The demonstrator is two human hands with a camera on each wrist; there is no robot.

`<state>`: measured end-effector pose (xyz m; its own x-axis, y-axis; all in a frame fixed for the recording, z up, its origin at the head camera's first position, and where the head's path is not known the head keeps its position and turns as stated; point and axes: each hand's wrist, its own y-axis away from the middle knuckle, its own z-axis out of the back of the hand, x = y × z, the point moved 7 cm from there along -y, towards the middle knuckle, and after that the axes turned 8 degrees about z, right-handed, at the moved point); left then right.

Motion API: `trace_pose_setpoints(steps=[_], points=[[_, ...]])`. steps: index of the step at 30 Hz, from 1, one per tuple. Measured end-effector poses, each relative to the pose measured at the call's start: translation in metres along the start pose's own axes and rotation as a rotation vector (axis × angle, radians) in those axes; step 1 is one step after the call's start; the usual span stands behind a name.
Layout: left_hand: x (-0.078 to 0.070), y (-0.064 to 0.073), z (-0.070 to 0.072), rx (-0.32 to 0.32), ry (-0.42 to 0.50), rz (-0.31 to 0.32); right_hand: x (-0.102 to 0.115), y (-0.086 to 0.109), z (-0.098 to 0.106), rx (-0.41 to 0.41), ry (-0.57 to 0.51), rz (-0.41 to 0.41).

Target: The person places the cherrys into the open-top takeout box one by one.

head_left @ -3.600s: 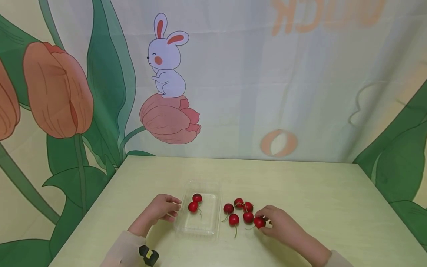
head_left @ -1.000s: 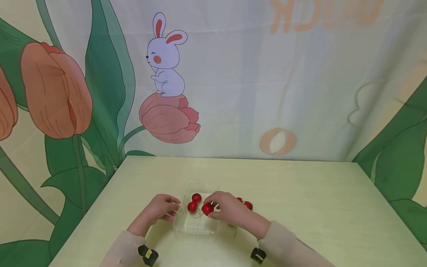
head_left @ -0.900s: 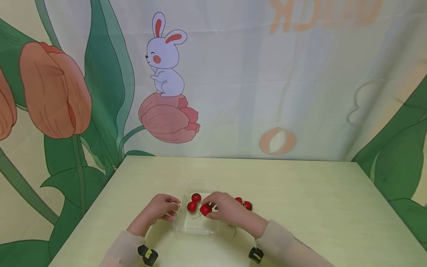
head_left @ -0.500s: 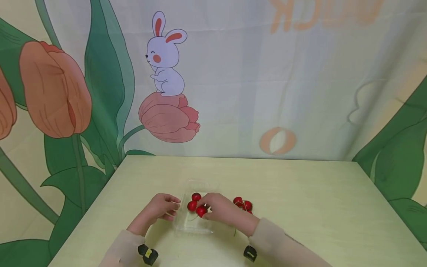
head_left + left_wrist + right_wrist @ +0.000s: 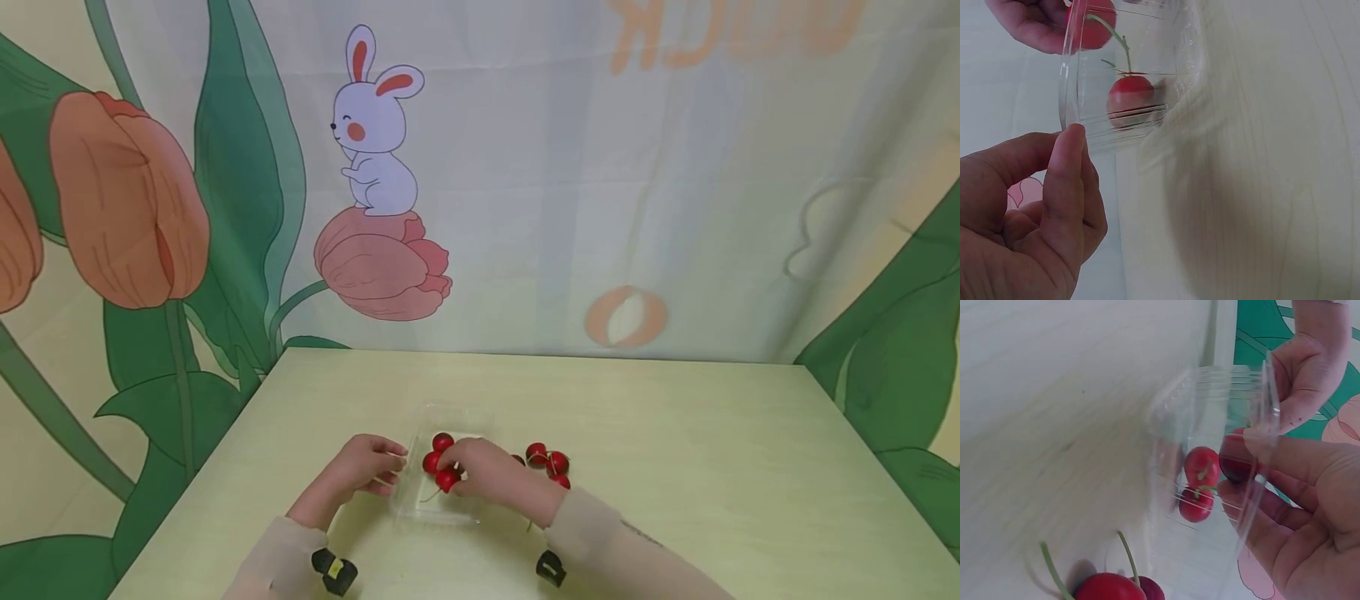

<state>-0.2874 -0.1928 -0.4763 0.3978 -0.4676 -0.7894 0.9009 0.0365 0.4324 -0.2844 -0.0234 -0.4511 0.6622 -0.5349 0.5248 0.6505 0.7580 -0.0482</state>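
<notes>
In the head view a clear plastic container [image 5: 438, 518] sits on the table, with two red cherries [image 5: 442, 442] inside it. My left hand [image 5: 367, 467] is at its left side; in the left wrist view thumb and forefinger pinch the container's rim [image 5: 1072, 81]. Over the container, my right hand [image 5: 491, 472] holds another cherry [image 5: 447, 481] between thumb and fingers, its stem hanging down. The right wrist view has this darker cherry [image 5: 1235, 464] level with the rim, close above the two cherries [image 5: 1201, 466] lying in the container.
Several loose cherries [image 5: 557, 463] with green stems lie on the pale wooden table [image 5: 675, 467], right of the container and partly hidden by my right forearm. A printed curtain [image 5: 510, 208] with a rabbit and tulips hangs behind the table.
My right hand took a cherry from the loose group, carried it left over the container, and has lowered it slightly towards the two cherries inside. My left hand stays at the rim.
</notes>
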Motion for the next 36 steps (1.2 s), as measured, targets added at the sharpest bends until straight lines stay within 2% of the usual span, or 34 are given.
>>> trace_pose_setpoints(steps=[12, 24, 36], points=[[0.000, 0.001, -0.001, 0.006, -0.001, -0.003, -0.003, -0.007, -0.010, 0.003, 0.096, -0.003], [0.000, 0.001, 0.000, 0.004, 0.005, 0.001, -0.004, -0.009, -0.017, 0.038, 0.120, -0.039], [0.000, 0.002, 0.001, 0.001, 0.003, -0.004, -0.001, -0.012, -0.019, 0.039, 0.134, -0.027]])
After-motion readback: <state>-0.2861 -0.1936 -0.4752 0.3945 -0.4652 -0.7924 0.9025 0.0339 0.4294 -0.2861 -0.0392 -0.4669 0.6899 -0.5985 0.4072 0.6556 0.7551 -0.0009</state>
